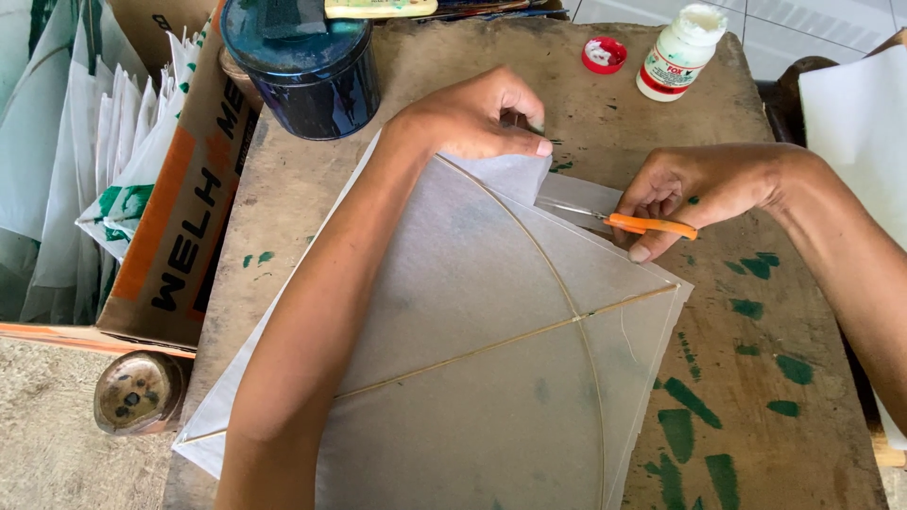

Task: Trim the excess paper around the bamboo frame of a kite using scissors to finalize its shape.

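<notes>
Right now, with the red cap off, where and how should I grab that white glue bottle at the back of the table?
Grip the white glue bottle around its round labelled body, below the open neck, coming from the side and keeping it upright. It stands uncapped, with the red cap lying apart to its left, so tilting could probably spill glue.

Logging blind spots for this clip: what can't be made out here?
All in the head view:
- Scissors: handle loops hidden inside the right hand; blade tips run under a folded paper flap.
- Left hand: fingertips curl down, so their grip is hidden.
- Kite: lower part cut off by the bottom edge.
- Dark tin: top cut off by the upper edge.
</notes>
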